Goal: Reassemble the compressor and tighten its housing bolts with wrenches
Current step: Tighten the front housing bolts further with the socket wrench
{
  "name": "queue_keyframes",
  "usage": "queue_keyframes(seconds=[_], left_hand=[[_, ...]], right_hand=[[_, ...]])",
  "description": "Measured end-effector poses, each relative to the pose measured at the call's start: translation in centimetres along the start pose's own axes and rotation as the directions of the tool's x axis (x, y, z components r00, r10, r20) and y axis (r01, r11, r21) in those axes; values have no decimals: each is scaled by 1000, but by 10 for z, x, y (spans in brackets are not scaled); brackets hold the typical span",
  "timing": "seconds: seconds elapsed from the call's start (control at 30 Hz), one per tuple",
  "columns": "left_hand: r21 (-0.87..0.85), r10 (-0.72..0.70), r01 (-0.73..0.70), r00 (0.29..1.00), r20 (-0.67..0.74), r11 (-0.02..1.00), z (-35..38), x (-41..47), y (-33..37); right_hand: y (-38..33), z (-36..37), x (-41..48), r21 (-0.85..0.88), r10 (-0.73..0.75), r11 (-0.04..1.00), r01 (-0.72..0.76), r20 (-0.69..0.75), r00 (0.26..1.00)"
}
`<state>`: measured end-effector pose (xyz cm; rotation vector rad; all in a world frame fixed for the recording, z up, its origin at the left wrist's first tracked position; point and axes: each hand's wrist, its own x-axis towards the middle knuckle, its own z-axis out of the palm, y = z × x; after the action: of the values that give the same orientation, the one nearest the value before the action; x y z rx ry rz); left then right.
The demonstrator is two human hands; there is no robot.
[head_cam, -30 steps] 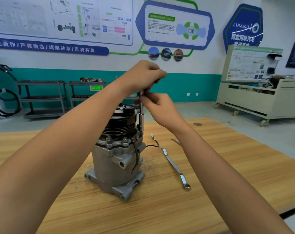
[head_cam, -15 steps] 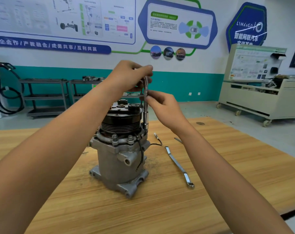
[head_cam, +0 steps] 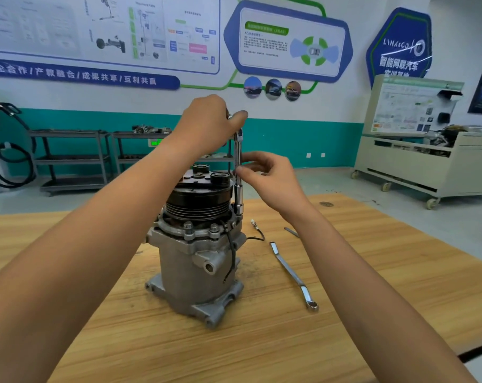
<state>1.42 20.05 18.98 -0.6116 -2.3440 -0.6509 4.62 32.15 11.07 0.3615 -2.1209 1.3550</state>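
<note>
The grey compressor (head_cam: 195, 266) stands upright on the wooden table (head_cam: 372, 286), its black pulley on top. A chrome socket wrench (head_cam: 237, 172) stands vertically at the compressor's right side, its socket down on a housing bolt by the pulley's rim. My left hand (head_cam: 206, 123) grips the wrench's top end from above. My right hand (head_cam: 267, 178) pinches the shaft midway with fingertips. Two other housing bolts (head_cam: 201, 227) show on the front flange.
A chrome ring wrench (head_cam: 292, 275) lies on the table right of the compressor. A black wire with a connector (head_cam: 255, 226) trails from the compressor. Another small metal tool (head_cam: 291, 231) lies behind my right forearm. Shelving carts and a wheeled bench stand beyond.
The view drew a little closer. My left hand shifted round on the top of the wrench, and my right hand slid slightly lower on the shaft, fingers loosening to a fingertip pinch.
</note>
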Motion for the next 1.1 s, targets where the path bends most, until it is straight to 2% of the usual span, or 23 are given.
queue_keyframes(seconds=[0.07, 0.17, 0.23, 0.3, 0.37, 0.5, 0.57, 0.6, 0.67, 0.73, 0.87, 0.9, 0.93, 0.97, 1.03, 1.07, 1.1], left_hand=[[-80, 7, -6, 1000, 20, 997, 1, 1, 1], [-62, 81, -76, 994, 77, 995, 6, 0, 5], [-217, 141, -105, 978, 153, 970, 6, -2, 8], [-420, 169, -57, 957, 234, 906, 4, -6, 14], [-464, 164, -58, 968, 192, 884, 4, -12, 20], [-457, 66, -67, 998, -18, 887, 7, -17, 17], [-486, -4, -8, 1000, -23, 874, 5, -17, 9], [-563, -60, 51, 998, 2, 825, 4, -16, 5], [-764, -178, 196, 978, 107, 614, 4, -14, -2], [-851, -244, 292, 949, 200, 436, 6, -11, -3], [-852, -250, 430, 897, 365, 298, 15, 1, 11], [-836, -223, 456, 888, 402, 307, 16, 3, 15], [-810, -194, 462, 887, 420, 362, 18, 5, 19], [-772, -168, 436, 898, 407, 462, 19, 6, 23], [-609, -88, 239, 960, 268, 757, 21, 5, 34], [-453, -16, 93, 985, 172, 887, 23, 2, 38], [-271, 60, -33, 994, 92, 962, 24, -1, 42]], right_hand=[[-1, 0, -1, 21, 12, 1000, -12, -17, 1000], [-4, 2, 0, 95, 81, 993, -77, -39, 996], [-4, 3, 0, 115, 108, 988, -100, -67, 992], [-3, 5, 0, 107, 107, 989, -97, -89, 990], [-4, 6, -1, 112, 97, 990, -88, -77, 992], [-6, 11, -2, 28, 19, 999, -17, -88, 996], [-5, 12, -3, 32, 26, 999, -24, -81, 996], [-5, 12, -3, 50, 39, 998, -36, -69, 997], [-4, 10, -4, 83, 45, 996, -41, -41, 998], [-5, 9, -5, 110, 28, 994, -27, -6, 1000], [-6, 9, -4, 89, 33, 995, -35, 25, 999], [-5, 9, -3, 69, 40, 997, -41, 10, 999], [-5, 8, -3, 60, 50, 997, -50, -3, 999], [-4, 6, -3, 59, 57, 997, -56, -16, 998], [-2, 2, -2, 42, 60, 997, -58, -46, 997], [-2, 0, -2, 29, 64, 998, -62, -62, 996], [-2, -1, -3, 18, 62, 998, -61, -76, 995]])
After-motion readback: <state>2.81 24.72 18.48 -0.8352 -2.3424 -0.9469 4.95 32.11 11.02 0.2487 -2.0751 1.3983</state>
